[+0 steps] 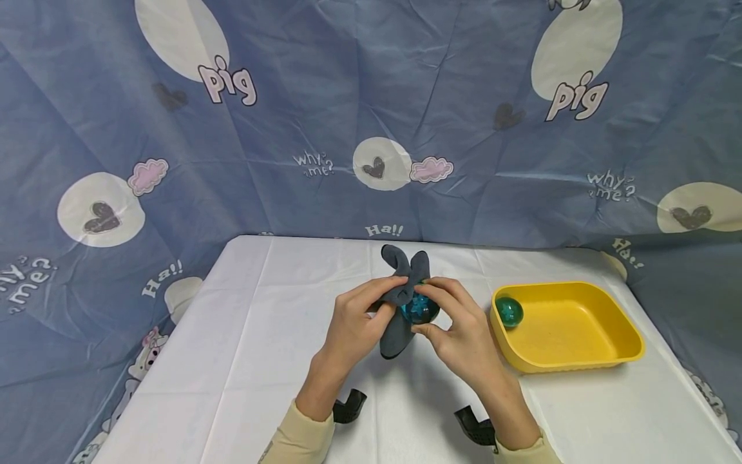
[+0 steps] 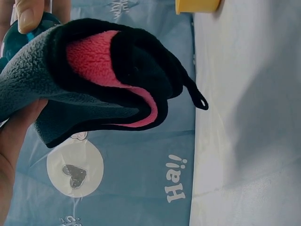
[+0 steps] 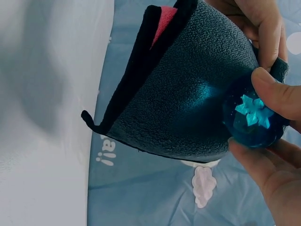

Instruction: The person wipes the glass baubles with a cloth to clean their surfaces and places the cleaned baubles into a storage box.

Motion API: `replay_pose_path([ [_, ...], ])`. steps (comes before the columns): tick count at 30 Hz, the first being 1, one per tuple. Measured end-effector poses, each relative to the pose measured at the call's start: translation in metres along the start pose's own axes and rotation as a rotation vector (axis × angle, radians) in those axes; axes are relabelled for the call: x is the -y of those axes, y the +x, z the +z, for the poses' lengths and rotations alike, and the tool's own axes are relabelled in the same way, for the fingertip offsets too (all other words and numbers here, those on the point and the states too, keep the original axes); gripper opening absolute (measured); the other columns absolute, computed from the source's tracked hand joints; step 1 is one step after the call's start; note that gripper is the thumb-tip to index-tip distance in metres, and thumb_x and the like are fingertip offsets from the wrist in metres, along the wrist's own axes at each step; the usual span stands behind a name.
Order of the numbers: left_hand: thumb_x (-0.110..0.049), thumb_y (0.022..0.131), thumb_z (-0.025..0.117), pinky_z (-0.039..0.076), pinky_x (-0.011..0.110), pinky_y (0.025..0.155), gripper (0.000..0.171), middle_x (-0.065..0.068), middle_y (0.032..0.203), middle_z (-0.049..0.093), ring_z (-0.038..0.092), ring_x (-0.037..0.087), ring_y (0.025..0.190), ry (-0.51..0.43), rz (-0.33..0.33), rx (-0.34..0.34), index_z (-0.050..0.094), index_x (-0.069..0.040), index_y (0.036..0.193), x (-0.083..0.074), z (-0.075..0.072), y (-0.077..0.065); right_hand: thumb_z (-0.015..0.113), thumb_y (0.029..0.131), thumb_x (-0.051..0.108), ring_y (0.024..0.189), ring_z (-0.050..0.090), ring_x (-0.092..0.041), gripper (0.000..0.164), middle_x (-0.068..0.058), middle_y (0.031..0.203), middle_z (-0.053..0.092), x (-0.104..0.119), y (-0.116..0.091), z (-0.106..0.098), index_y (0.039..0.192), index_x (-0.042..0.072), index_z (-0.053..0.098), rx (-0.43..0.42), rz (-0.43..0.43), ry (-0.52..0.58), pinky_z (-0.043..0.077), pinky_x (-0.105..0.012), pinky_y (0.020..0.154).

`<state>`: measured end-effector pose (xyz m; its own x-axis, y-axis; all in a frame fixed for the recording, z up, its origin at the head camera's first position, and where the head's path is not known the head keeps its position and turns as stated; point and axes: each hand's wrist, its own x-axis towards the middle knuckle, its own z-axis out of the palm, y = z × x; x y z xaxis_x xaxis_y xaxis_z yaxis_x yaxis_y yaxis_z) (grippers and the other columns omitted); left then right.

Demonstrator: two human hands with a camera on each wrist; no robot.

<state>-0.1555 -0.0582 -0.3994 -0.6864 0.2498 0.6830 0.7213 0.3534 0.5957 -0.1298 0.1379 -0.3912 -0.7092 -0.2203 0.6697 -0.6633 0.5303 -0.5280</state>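
Observation:
Between the thumb and fingers of my right hand (image 1: 466, 328) is a clear blue-green ball (image 3: 254, 115) with a bright flower-like shape inside. My left hand (image 1: 361, 319) grips a grey fleecy cloth (image 3: 183, 89), bunched and folded, with black edging, a pink inner side and a small hanging loop. The cloth (image 2: 28, 70) lies right against the ball, and its ends stick out above and below the hands in the head view. Both hands are close together over the table.
A yellow tub (image 1: 570, 367) stands to the right on the white-covered table (image 1: 278, 335), with another blue-green ball (image 1: 509, 312) at its left end. Black wrist mounts (image 1: 350, 406) show under the forearms. A blue printed curtain (image 1: 324, 96) hangs behind.

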Motion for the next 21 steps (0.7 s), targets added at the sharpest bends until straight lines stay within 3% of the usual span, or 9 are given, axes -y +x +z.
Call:
replay_pose_path([
  [21,-0.004,0.096,0.058,0.058,0.015,0.071,0.036,0.002,0.119,0.072,0.072,0.01,0.094,0.01,-0.003,-0.002,0.069,-0.019,0.126,-0.0007,0.0,0.0016,0.091,0.069,0.01,0.113,0.061,-0.016,0.061,0.0,0.124,0.062,-0.0008,-0.0003,-0.0018,0.125,0.016,0.067,0.022,0.032,0.015,0.044,-0.012,0.103],
])
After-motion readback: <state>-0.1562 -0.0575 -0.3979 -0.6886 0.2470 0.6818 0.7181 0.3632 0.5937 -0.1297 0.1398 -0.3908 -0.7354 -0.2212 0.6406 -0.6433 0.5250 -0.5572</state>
